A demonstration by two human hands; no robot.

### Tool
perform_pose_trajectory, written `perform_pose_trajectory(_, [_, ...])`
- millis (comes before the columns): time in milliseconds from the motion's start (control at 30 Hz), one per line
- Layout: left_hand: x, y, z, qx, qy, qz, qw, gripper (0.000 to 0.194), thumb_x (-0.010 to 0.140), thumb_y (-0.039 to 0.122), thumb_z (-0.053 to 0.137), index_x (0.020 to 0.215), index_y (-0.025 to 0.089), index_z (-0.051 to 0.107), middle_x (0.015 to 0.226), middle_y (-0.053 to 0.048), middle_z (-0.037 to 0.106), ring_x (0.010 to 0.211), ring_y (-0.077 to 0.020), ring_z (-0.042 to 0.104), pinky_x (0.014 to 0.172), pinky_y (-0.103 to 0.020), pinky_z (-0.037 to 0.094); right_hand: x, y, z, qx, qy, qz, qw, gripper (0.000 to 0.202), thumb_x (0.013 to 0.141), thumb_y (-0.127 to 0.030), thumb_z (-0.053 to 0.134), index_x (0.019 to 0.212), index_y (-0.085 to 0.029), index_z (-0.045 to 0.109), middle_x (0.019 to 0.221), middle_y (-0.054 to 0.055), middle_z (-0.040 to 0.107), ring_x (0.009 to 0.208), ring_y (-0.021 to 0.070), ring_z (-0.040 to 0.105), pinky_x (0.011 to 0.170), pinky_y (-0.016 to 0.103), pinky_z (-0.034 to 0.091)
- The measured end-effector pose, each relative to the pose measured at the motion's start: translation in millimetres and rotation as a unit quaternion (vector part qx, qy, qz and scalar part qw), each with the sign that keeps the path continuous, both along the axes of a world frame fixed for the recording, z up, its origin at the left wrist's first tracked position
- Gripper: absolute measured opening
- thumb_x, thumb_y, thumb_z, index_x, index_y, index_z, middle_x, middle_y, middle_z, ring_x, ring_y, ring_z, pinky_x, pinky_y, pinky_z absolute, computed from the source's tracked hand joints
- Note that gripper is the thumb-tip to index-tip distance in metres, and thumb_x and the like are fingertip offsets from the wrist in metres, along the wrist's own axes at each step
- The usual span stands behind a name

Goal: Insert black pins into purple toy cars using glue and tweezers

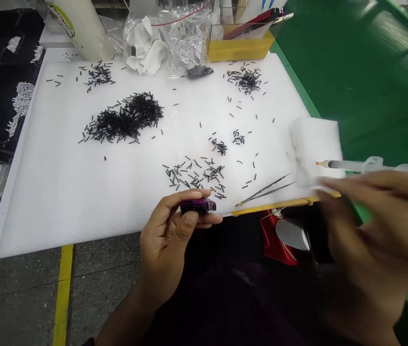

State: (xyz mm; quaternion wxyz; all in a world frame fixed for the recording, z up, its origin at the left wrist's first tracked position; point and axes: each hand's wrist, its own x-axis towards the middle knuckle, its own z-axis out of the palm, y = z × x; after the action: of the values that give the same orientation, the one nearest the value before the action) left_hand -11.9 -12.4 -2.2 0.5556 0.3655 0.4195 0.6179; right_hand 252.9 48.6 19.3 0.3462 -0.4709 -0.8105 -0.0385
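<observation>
My left hand grips a small purple toy car at the front edge of the white foam sheet, fingers above and below it and the thumb on its near side. Off to the right, my right hand is smeared by motion, so what its fingers hold, if anything, is unclear. Just beyond its fingers a clear syringe with an orange tip lies against a white foam block. A pair of tweezers rests on the sheet between the hands.
Small black pieces lie in heaps and scattered on the foam sheet. Along the back stand a bottle, plastic bags and a yellow tool box. A green bin is at right, black trays at left.
</observation>
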Motion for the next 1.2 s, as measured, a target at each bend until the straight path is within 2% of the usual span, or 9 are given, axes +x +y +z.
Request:
perform_pose_trajectory(133, [-2, -1, -0.3, 0.0, 0.002, 0.004, 1.0, 0.022, 0.111, 0.021, 0.065, 0.122, 0.031, 0.082, 0.126, 0.002, 0.082, 0.094, -0.013, 0.086, 0.088, -0.019, 0.07, 5, -2, -19.6, 0.007, -0.104, 0.0, 0.995, 0.027, 0.099, -0.013, 0.075, 0.119, -0.031, 0.077, 0.129, 0.011, 0.073, 0.098, 0.031, 0.071, 0.086, 0.053, 0.058])
perform_pose_trajectory(267, [-4, -4, -0.2, -0.003, 0.005, 0.004, 1.0, 0.022, 0.112, 0.021, 0.065, 0.123, 0.031, 0.081, 0.126, 0.001, 0.082, 0.095, -0.0134, 0.086, 0.089, -0.02, 0.07, -15, 4, -38.6, 0.003, 0.103, -0.003, 0.995, 0.014, 0.102, -0.015, 0.071, 0.111, -0.026, 0.072, 0.103, 0.006, 0.076, 0.094, 0.024, 0.075, 0.077, 0.04, 0.061])
perform_pose_trajectory(333, [-3, -5, 0.0, -0.003, 0.006, 0.007, 1.0, 0.022, 0.111, 0.021, 0.065, 0.123, 0.031, 0.081, 0.126, 0.001, 0.082, 0.095, -0.0134, 0.086, 0.089, -0.02, 0.07, -35, -3, -39.9, -0.076, 0.272, 0.028, 0.959, 0.015, 0.105, -0.016, 0.068, 0.115, -0.026, 0.067, 0.099, 0.002, 0.078, 0.084, 0.0189, 0.078, 0.066, 0.032, 0.064])
perform_pose_trajectory(400, [-2, -5, 0.2, -0.004, 0.009, 0.012, 1.0, 0.021, 0.111, 0.021, 0.066, 0.122, 0.03, 0.082, 0.126, 0.0, 0.082, 0.094, -0.0134, 0.086, 0.088, -0.02, 0.07, -55, -13, -37.3, -0.172, 0.394, 0.069, 0.9, 0.019, 0.102, -0.014, 0.072, 0.113, -0.026, 0.062, 0.101, 0.0, 0.082, 0.077, 0.016, 0.082, 0.061, 0.027, 0.067])
perform_pose_trajectory(500, [1, -5, 0.3, -0.003, 0.012, 0.016, 1.0, 0.02, 0.11, 0.021, 0.068, 0.121, 0.029, 0.082, 0.126, -0.001, 0.082, 0.094, -0.0139, 0.086, 0.089, -0.021, 0.07, -75, -22, -32.5, -0.228, 0.47, 0.079, 0.849, 0.03, 0.093, -0.007, 0.082, 0.102, -0.025, 0.059, 0.103, 0.0, 0.086, 0.079, 0.0162, 0.085, 0.07, 0.025, 0.073])
perform_pose_trajectory(767, [1, -7, 1.9, -0.002, 0.018, 0.013, 1.0, 0.021, 0.11, 0.022, 0.067, 0.123, 0.03, 0.081, 0.127, 0.0, 0.082, 0.098, -0.0151, 0.086, 0.092, -0.022, 0.07, -85, -17, -37.0, -0.23, 0.518, 0.058, 0.822, 0.03, 0.093, -0.004, 0.081, 0.098, -0.024, 0.058, 0.099, 0.0, 0.086, 0.078, 0.0162, 0.085, 0.072, 0.025, 0.074])
perform_pose_trajectory(933, [5, -6, 9.8, -0.04, 0.001, 0.023, 0.999, 0.023, 0.101, 0.016, 0.081, 0.118, 0.03, 0.082, 0.125, 0.002, 0.084, 0.098, -0.0134, 0.086, 0.093, -0.018, 0.069, -86, -32, -28.5, -0.174, 0.556, 0.107, 0.806, 0.03, 0.095, 0.002, 0.076, 0.103, -0.024, 0.062, 0.102, -0.001, 0.087, 0.08, 0.017, 0.086, 0.063, 0.026, 0.074])
perform_pose_trajectory(1067, [12, -2, 17.6, -0.051, -0.027, 0.027, 0.998, 0.042, 0.082, 0.006, 0.096, 0.114, 0.031, 0.083, 0.124, 0.004, 0.084, 0.099, -0.0149, 0.086, 0.089, -0.017, 0.069, -89, -47, -18.0, -0.211, 0.585, 0.156, 0.767, 0.026, 0.099, -0.001, 0.072, 0.108, -0.024, 0.065, 0.11, -0.001, 0.087, 0.077, 0.0131, 0.085, 0.064, 0.02, 0.072])
perform_pose_trajectory(1200, [16, 1, 21.6, -0.036, -0.051, 0.048, 0.997, 0.037, 0.082, 0.003, 0.094, 0.107, 0.028, 0.083, 0.117, 0.004, 0.086, 0.089, -0.012, 0.086, 0.084, -0.013, 0.069, -95, -51, -17.5, -0.228, 0.604, 0.178, 0.743, 0.025, 0.101, -0.001, 0.069, 0.108, -0.024, 0.066, 0.111, -0.001, 0.087, 0.079, 0.0142, 0.086, 0.064, 0.02, 0.072])
